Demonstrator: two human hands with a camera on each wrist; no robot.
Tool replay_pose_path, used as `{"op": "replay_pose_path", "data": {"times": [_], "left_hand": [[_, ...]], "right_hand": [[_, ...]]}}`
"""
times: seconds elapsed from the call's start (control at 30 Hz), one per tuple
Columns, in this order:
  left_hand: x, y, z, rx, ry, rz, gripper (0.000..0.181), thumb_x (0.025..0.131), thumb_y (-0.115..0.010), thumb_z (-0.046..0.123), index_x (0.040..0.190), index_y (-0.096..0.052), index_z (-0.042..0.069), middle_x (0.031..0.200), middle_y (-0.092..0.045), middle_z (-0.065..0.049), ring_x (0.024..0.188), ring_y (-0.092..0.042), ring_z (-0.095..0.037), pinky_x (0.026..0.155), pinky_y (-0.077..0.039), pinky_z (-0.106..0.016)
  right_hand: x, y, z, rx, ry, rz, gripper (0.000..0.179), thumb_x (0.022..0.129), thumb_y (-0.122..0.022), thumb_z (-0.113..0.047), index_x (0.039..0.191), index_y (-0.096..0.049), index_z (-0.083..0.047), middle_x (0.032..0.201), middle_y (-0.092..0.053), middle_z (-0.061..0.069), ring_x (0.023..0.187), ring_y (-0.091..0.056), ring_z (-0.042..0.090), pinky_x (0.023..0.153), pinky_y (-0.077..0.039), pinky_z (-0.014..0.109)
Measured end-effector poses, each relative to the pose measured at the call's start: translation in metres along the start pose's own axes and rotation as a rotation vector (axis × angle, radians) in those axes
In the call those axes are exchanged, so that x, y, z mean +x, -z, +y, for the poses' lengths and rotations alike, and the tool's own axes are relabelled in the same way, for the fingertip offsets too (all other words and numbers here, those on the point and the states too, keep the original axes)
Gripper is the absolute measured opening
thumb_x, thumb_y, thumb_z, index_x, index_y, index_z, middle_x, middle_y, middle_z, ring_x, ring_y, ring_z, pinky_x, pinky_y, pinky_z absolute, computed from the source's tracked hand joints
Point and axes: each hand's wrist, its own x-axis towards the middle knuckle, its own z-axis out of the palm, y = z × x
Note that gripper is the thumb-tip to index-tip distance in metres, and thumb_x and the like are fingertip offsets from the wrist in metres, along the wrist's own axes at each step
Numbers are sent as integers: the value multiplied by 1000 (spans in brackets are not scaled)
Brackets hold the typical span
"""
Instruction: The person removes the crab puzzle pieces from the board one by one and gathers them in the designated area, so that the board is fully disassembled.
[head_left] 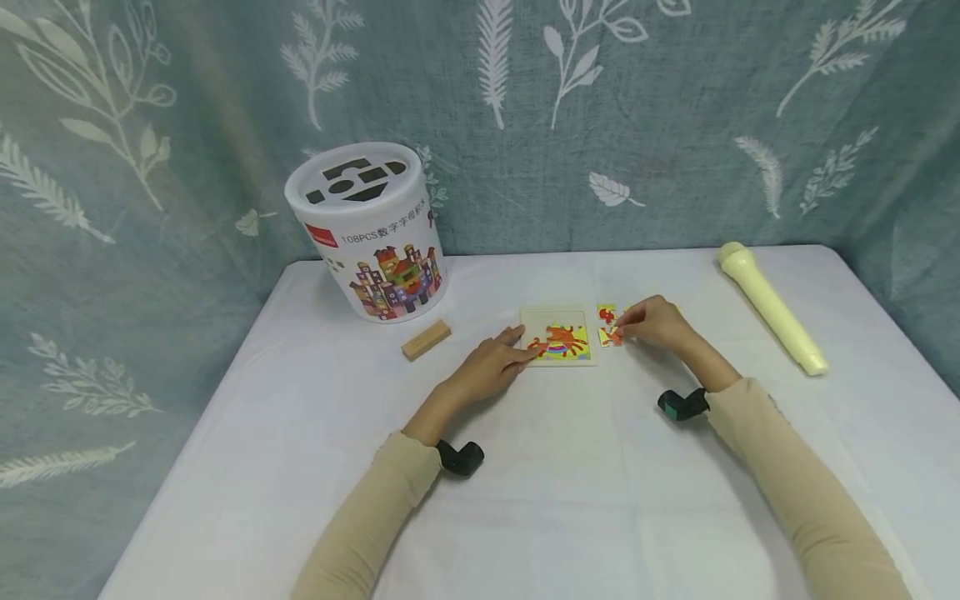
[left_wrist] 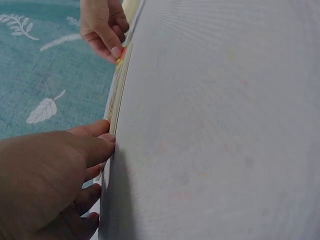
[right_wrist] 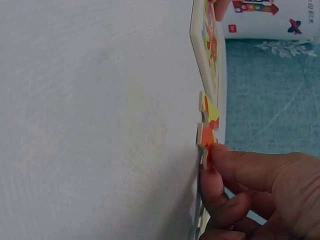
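Note:
A square wooden puzzle board (head_left: pixel 557 312) lies on the table, its lower part filled with pieces showing an orange animal and a rainbow. My left hand (head_left: pixel 491 367) rests at the board's left edge, fingers extended and touching its frame. Just right of the board, my right hand (head_left: pixel 658 323) pinches an orange and yellow puzzle piece (right_wrist: pixel 207 136) between thumb and index finger, low at the tabletop. Another puzzle piece (head_left: pixel 606 313) with a red figure lies behind it. More pieces are partly hidden behind my right hand.
A white block bucket (head_left: pixel 375 233) with a shape-sorter lid stands at the back left. In front of it lies a small wooden block (head_left: pixel 426 340). A pale yellow toy microphone (head_left: pixel 772 308) lies at the right. A leaf-patterned curtain (head_left: pixel 450 125) hangs behind the table.

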Motion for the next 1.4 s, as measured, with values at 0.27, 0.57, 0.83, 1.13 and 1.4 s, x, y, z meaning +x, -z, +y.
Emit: {"op": "replay_pose_path", "data": {"times": [0.27, 0.57, 0.83, 1.13, 1.4], "left_hand": [[1, 0, 1, 24, -11, 19, 40, 91, -54, 8, 129, -54, 19, 145, -34, -19, 135, -31, -37, 106, -29, -54], [-2, 1, 3, 10, -1, 15, 38, 92, -54, 10, 129, -54, 17, 146, -32, -18, 136, -29, -37, 107, -27, -53], [-2, 1, 2, 22, 0, 8, 37, 92, -53, 9, 128, -56, 16, 146, -33, -18, 135, -30, -37, 106, -29, -53], [-2, -1, 4, 22, -5, 0, 36, 92, -54, 9, 127, -57, 16, 145, -34, -18, 134, -31, -38, 105, -29, -56], [-2, 1, 4, 29, -14, 14, 35, 92, -54, 9, 126, -58, 15, 145, -35, -19, 134, -32, -37, 105, -30, -55]], "right_hand": [[-1, -1, -6, -37, -15, 10, 17, 83, -64, -14, 91, -67, 1, 81, -64, 7, 70, -49, 15, 60, -39, 22], [-4, -5, -17, -112, 58, 83, 20, 83, -63, -15, 92, -65, 3, 75, -62, 10, 62, -51, 15, 53, -39, 23], [7, -26, -53, -139, 230, -34, 28, 86, -61, -12, 109, -61, 3, 82, -61, 14, 61, -53, 16, 55, -42, 24], [17, -44, -67, -175, 219, -77, 30, 83, -66, -12, 110, -61, 1, 84, -64, 14, 63, -53, 17, 54, -39, 22], [17, -45, -71, -205, 177, -76, 29, 84, -67, -18, 109, -60, -4, 89, -62, 14, 67, -53, 19, 52, -38, 24]]}}
